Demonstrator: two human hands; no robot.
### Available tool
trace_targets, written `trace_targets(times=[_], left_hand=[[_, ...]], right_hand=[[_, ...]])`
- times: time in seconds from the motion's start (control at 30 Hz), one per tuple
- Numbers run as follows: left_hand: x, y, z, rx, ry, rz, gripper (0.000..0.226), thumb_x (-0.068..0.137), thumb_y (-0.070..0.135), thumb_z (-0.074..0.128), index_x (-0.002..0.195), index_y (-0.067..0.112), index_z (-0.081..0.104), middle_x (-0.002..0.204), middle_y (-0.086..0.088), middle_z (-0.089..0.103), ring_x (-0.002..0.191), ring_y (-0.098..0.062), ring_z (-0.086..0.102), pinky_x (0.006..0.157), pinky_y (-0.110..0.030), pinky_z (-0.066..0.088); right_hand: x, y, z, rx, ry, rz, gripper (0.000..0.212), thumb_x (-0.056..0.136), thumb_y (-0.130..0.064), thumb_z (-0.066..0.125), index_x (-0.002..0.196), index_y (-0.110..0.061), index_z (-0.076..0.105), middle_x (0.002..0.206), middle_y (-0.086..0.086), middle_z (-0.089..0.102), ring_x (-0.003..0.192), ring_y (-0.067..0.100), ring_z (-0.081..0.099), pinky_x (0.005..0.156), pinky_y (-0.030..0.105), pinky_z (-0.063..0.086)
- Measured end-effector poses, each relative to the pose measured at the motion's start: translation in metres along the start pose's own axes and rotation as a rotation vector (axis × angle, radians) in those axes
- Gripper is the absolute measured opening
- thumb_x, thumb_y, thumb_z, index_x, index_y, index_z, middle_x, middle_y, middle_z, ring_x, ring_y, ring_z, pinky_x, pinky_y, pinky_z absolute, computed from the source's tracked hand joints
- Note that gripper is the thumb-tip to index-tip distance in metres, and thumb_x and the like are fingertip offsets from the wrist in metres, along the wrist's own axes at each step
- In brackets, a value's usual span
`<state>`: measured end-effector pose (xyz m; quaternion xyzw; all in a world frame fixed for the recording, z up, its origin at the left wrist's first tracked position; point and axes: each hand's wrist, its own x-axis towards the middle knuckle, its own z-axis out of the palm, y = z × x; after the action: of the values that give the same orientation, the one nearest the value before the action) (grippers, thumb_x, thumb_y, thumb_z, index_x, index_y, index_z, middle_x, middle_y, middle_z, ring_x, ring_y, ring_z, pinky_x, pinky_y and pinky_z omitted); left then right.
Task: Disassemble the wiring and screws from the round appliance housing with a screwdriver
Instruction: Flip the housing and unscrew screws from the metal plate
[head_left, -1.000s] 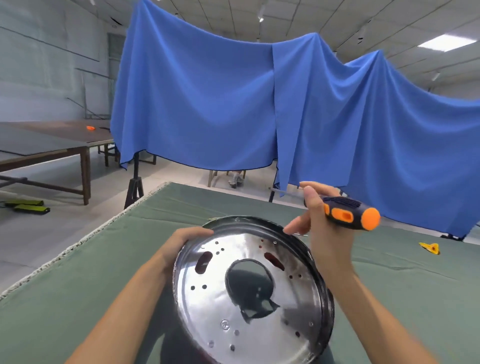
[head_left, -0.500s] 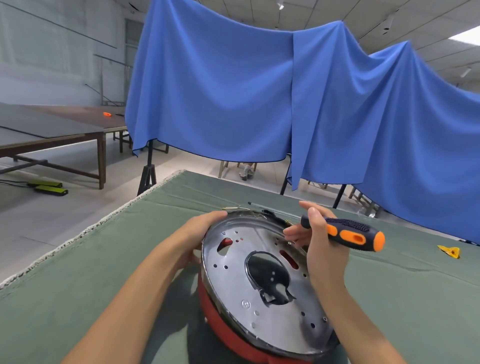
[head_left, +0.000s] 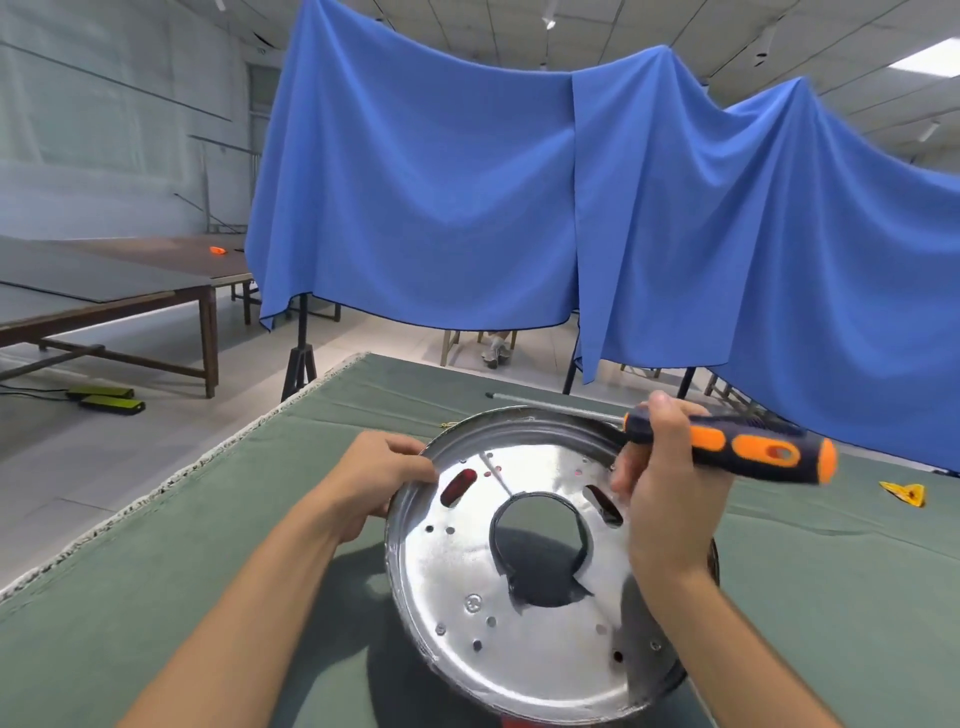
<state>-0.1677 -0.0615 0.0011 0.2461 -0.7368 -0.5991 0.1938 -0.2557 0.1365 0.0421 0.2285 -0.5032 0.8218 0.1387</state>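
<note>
The round appliance housing (head_left: 467, 571) is tilted up on the green-covered table, its shiny metal base facing me, with a large centre hole, red slots and several small holes and screws. A sliver of its red body shows at the bottom. My left hand (head_left: 371, 478) grips the rim at the upper left. My right hand (head_left: 670, 499) is at the upper right rim, fingers touching the plate. It holds the screwdriver (head_left: 737, 449) by its black and orange handle, and the shaft points left over the far rim.
The green table cloth (head_left: 182, 571) ends in an edge at the left, with floor beyond. A small yellow piece (head_left: 906, 492) lies on the cloth at right. Blue drapes (head_left: 519, 208) hang on stands behind the table. Wooden tables (head_left: 130, 291) stand at far left.
The housing has been turned and tipped so its metal base faces me more squarely. Both hands stayed on the rim, and the screwdriver stayed in my right hand.
</note>
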Motion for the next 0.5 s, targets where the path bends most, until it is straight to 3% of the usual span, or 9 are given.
trace_targets(times=[0.07, 0.13, 0.27, 0.4, 0.5], left_hand=[[0.005, -0.004, 0.000, 0.041, 0.042, -0.023, 0.010, 0.073, -0.003, 0.067, 0.064, 0.002, 0.070, 0.060, -0.013, 0.058, 0.052, -0.023, 0.051, 0.056, -0.031, 0.041], [0.009, -0.007, 0.002, 0.123, 0.047, -0.014, 0.007, 0.072, -0.003, 0.066, 0.066, -0.005, 0.068, 0.061, -0.013, 0.053, 0.057, -0.023, 0.045, 0.060, -0.032, 0.037], [0.020, -0.003, 0.010, 0.335, 0.005, 0.110, 0.028, 0.074, -0.001, 0.063, 0.051, 0.011, 0.052, 0.052, -0.005, 0.036, 0.050, -0.016, 0.030, 0.050, -0.023, 0.025], [0.029, 0.004, 0.026, 0.659, -0.099, 0.275, 0.034, 0.074, 0.006, 0.061, 0.050, 0.015, 0.040, 0.049, 0.001, 0.034, 0.053, -0.018, 0.032, 0.053, -0.029, 0.026], [0.034, 0.004, 0.034, 0.811, -0.112, 0.349, 0.019, 0.077, 0.009, 0.060, 0.060, 0.015, 0.053, 0.058, 0.002, 0.052, 0.063, -0.023, 0.048, 0.057, -0.031, 0.037]], right_hand=[[0.005, 0.002, 0.004, -0.038, -0.001, 0.003, 0.029, 0.085, -0.021, 0.063, 0.060, -0.021, 0.049, 0.047, -0.009, 0.043, 0.045, 0.009, 0.041, 0.045, 0.023, 0.037], [0.008, 0.004, 0.008, -0.120, -0.027, -0.044, 0.028, 0.083, -0.022, 0.065, 0.062, -0.013, 0.049, 0.048, -0.011, 0.043, 0.049, 0.009, 0.042, 0.051, 0.024, 0.040], [0.015, 0.004, 0.012, -0.239, -0.035, -0.186, 0.033, 0.074, -0.024, 0.064, 0.064, 0.003, 0.050, 0.046, -0.009, 0.049, 0.045, 0.003, 0.045, 0.048, 0.009, 0.038], [0.029, 0.007, 0.010, -0.284, 0.005, -0.207, 0.032, 0.071, -0.027, 0.063, 0.062, 0.003, 0.055, 0.051, 0.012, 0.055, 0.047, 0.008, 0.049, 0.048, 0.010, 0.040], [0.040, 0.008, 0.009, -0.285, 0.056, -0.230, 0.025, 0.066, -0.026, 0.059, 0.056, -0.005, 0.048, 0.046, -0.002, 0.051, 0.044, 0.007, 0.046, 0.045, 0.011, 0.039]])
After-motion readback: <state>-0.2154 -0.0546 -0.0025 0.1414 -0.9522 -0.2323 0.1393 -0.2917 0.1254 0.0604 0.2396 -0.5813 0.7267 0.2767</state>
